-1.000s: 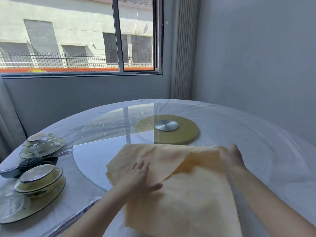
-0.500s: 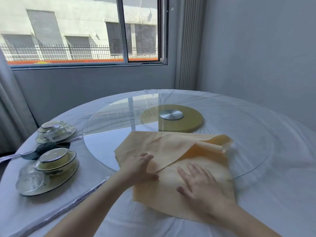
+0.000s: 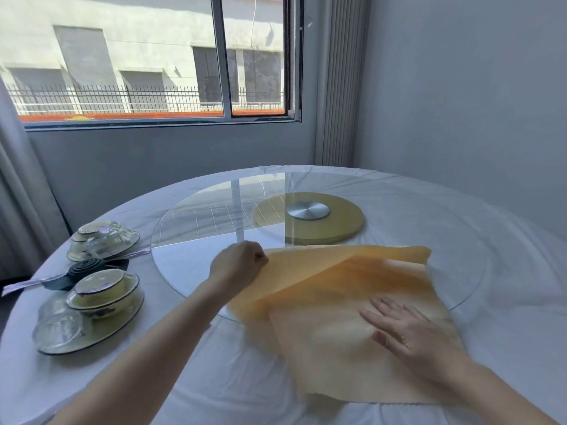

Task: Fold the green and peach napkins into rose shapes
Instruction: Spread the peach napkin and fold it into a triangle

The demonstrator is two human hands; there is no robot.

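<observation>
The peach napkin (image 3: pixel 346 326) lies across the near edge of the glass turntable and the white tablecloth, with its left part lifted off the table as a raised flap. My left hand (image 3: pixel 237 266) pinches the napkin's far left corner between closed fingers and holds it up. My right hand (image 3: pixel 408 329) lies flat, fingers spread, on the napkin's near right area and presses it down. No green napkin is in view.
A glass turntable (image 3: pixel 199 228) with a round yellow base (image 3: pixel 340 230) and a metal hub fills the table's middle. At the left stand stacked bowls and plates (image 3: pixel 95 305), a second set (image 3: pixel 101 240), and a dark coiled object (image 3: pixel 86 266). Walls and a window are behind.
My left hand went from pressing flat on the napkin to pinching its left corner and lifting it up and away. The folded-over flap has opened out. My right hand stays flat on the cloth.
</observation>
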